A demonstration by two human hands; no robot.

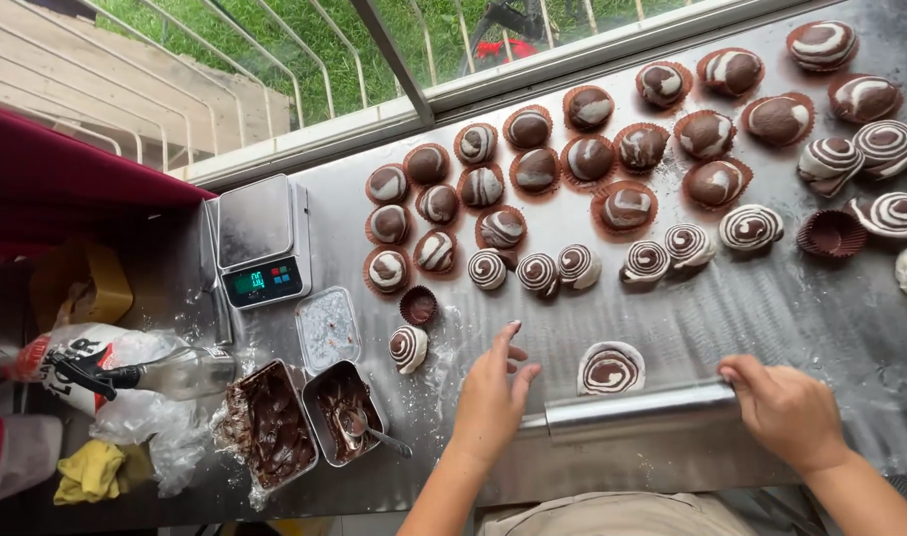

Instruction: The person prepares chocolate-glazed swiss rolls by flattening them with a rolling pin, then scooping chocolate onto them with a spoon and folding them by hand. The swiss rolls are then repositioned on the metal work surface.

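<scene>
Hands work nearest: the right hand point(786, 409) curls round the roller point(640, 408), the left hand point(493, 392) presses flat, fingers spread. Just beyond lies one flattened swirl point(611, 368) (unfilled), then bare swirls point(538, 272); farther off, many cupped buns point(533, 171) look finished.

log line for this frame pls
left hand: open, on table | right hand: on rolling pin | swirl dough: beyond pin

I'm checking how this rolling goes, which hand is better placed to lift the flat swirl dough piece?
Probably the left hand: it is open and free beside the dough piece, while the right hand is resting on the end of the metal rolling pin.
</scene>
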